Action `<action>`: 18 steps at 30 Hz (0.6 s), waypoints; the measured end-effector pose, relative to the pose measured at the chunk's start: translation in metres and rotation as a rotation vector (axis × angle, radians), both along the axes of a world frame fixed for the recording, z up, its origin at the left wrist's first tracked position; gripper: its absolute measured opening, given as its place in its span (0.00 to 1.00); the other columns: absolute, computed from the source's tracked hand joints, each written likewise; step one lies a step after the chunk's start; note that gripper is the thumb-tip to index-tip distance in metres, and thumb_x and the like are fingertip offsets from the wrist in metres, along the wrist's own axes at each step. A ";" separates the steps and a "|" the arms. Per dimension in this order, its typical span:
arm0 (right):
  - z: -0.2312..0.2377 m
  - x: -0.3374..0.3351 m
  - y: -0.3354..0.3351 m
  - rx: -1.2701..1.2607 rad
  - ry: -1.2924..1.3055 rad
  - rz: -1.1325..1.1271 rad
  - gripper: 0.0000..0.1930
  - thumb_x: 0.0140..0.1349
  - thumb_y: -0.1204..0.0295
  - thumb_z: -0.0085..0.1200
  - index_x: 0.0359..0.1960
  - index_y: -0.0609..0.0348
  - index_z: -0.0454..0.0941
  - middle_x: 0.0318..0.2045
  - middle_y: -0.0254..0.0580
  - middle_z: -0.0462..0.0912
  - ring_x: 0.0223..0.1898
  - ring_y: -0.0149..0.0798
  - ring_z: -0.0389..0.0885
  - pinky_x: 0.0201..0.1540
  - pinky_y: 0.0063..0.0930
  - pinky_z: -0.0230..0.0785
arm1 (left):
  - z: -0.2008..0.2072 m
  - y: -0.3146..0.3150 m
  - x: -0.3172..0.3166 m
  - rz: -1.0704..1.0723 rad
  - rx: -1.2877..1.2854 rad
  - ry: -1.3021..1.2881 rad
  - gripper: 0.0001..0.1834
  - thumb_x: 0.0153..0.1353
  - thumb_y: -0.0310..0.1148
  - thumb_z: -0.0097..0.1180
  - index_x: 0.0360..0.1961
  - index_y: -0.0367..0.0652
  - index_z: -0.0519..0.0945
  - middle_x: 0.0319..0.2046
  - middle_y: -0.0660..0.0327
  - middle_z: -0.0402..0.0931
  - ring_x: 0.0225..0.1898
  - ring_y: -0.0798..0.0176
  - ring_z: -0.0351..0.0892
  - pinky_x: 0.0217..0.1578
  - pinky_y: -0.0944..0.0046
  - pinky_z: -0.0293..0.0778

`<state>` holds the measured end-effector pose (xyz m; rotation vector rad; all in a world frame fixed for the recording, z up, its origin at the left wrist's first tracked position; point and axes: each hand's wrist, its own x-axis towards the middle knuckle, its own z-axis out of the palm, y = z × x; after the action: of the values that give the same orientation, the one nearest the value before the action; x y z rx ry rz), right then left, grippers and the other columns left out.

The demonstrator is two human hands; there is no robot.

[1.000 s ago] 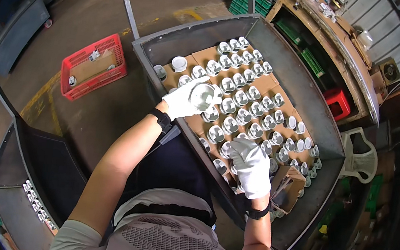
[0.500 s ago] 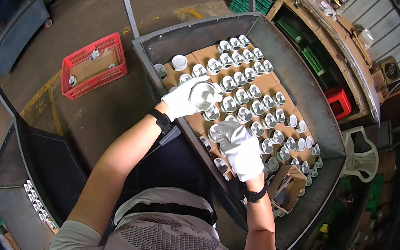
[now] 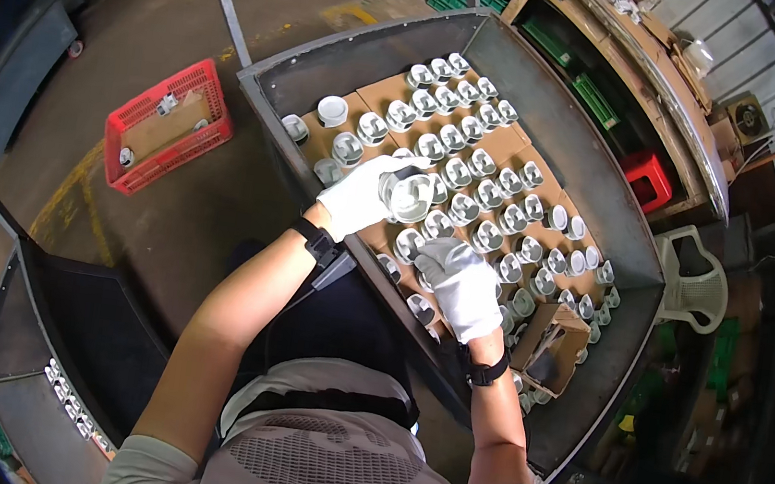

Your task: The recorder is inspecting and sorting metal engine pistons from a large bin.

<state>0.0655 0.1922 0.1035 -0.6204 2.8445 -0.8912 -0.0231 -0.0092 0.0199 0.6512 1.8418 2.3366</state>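
Note:
A grey metal bin cart (image 3: pixel 596 200) holds several rows of shiny cup-shaped metal parts (image 3: pixel 484 162) standing on cardboard sheets. My left hand (image 3: pixel 359 202), in a white glove, holds one of these metal parts (image 3: pixel 410 194) just above the near rows, tilted on its side. My right hand (image 3: pixel 461 285), also gloved, lies low over the near edge of the rows, its fingers curled beside a standing part (image 3: pixel 409 243). Whether it grips that part is hidden by the glove. A black watch is on each wrist.
A red plastic crate (image 3: pixel 168 123) sits on the concrete floor to the left. A small open cardboard box (image 3: pixel 549 344) stands in the bin's near right corner. A white plastic chair (image 3: pixel 693 278), a red stool (image 3: pixel 647 177) and a cluttered workbench (image 3: pixel 644 41) lie to the right.
My right hand has moved up and to the left along the near rows, closer to my left hand. The left hand has stayed in place with its part.

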 end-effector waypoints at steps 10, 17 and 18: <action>-0.009 -0.006 -0.003 0.008 0.036 -0.007 0.11 0.57 0.70 0.58 0.39 0.60 0.85 0.39 0.48 0.85 0.41 0.51 0.83 0.45 0.37 0.75 | 0.003 -0.017 0.019 0.310 -0.552 0.075 0.17 0.53 0.24 0.65 0.45 0.35 0.82 0.39 0.56 0.84 0.39 0.68 0.81 0.41 0.67 0.77; -0.017 -0.008 -0.001 -0.001 0.152 0.064 0.10 0.61 0.67 0.57 0.40 0.57 0.83 0.37 0.46 0.84 0.37 0.50 0.83 0.39 0.38 0.75 | 0.002 -0.013 0.022 0.397 -0.347 0.047 0.13 0.52 0.23 0.64 0.40 0.33 0.81 0.31 0.58 0.83 0.34 0.70 0.80 0.36 0.67 0.76; -0.016 -0.008 -0.004 -0.073 0.131 0.036 0.10 0.61 0.68 0.56 0.41 0.58 0.83 0.38 0.47 0.84 0.37 0.50 0.83 0.39 0.38 0.75 | 0.009 -0.014 0.024 0.430 -0.443 0.084 0.14 0.52 0.23 0.64 0.41 0.34 0.81 0.31 0.58 0.83 0.32 0.68 0.80 0.35 0.66 0.76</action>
<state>0.0574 0.1884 0.0876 -0.7633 2.9154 -0.9867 0.0012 -0.0235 0.0288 0.3235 2.6406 2.0047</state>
